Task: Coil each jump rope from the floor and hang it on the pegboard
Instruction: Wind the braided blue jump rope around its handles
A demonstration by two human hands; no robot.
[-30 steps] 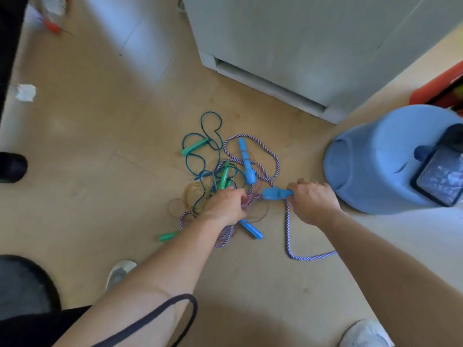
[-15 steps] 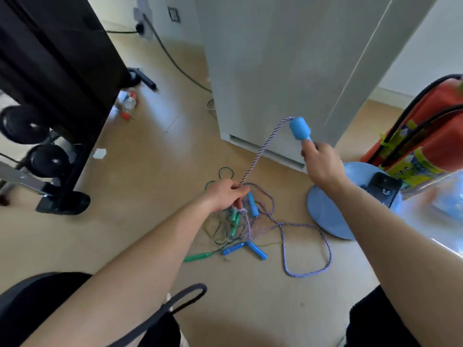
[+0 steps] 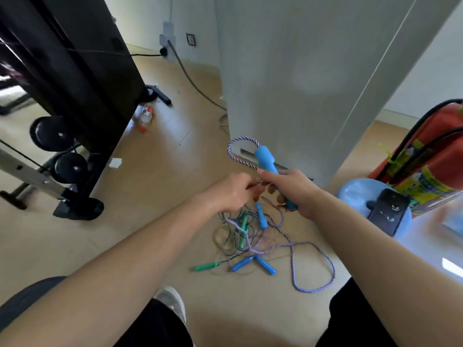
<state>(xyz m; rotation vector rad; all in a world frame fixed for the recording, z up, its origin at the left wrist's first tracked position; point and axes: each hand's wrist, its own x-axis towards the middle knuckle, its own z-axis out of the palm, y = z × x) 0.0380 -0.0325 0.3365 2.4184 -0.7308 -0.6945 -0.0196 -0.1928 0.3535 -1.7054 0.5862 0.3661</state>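
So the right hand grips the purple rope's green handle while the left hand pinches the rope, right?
Not quite: the handle in the right hand is blue, not green, as the head view shows. The left hand does pinch the rope.

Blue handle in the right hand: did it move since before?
Yes. The blue handle rose off the floor, above the rope pile, gripped by the right hand.

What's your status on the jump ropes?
Right hand grips blue plastic handle; left hand pinches its purple-and-white braided rope. Rest trails on floor, tangled with green-handled ropes.
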